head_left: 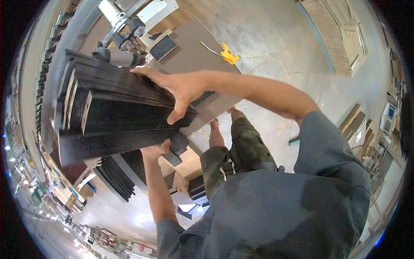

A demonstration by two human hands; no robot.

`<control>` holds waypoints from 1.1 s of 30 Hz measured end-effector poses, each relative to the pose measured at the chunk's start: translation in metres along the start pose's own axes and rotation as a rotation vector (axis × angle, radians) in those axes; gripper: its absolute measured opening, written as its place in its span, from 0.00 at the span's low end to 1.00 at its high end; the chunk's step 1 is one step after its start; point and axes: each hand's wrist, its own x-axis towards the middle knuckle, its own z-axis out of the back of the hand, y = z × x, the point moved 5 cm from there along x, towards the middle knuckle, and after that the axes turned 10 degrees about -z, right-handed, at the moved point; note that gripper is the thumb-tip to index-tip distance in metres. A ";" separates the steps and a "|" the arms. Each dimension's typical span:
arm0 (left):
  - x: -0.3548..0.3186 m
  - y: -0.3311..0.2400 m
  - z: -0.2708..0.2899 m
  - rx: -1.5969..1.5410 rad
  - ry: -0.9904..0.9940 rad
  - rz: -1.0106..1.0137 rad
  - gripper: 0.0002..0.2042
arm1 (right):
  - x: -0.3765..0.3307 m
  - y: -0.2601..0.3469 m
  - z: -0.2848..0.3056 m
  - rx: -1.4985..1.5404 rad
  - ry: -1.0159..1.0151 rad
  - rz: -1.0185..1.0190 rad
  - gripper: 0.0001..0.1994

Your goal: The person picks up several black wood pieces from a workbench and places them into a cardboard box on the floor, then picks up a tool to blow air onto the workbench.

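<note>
The person is carrying a stack of black boards [116, 112] at chest height, above a brown machine table [194, 52] on which a yellow clamp [229, 54] is lying. The right hand [183, 88] is lying on top of the stack, fingers spread and thumb hooking down over its near edge, while the left hand [155, 151] is pressing up from underneath, fingers hidden beneath the boards; more black boards [116, 177] are lying lower down by the left forearm

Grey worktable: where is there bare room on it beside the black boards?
The grey worktable is bare between the black pad and the yellow clamp. It is crowded at the machine head, where the black boards and both hands sit.
</note>
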 end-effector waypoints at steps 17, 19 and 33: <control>-0.021 0.059 -0.030 0.113 0.415 0.655 0.37 | 0.003 -0.083 0.028 -0.344 0.007 0.252 0.74; -0.015 0.055 -0.026 0.062 0.343 0.613 0.35 | 0.009 -0.084 0.029 -0.458 0.002 0.261 0.75; 0.011 0.049 -0.016 0.000 0.007 0.469 0.30 | 0.022 -0.080 0.038 -0.452 0.063 0.307 0.73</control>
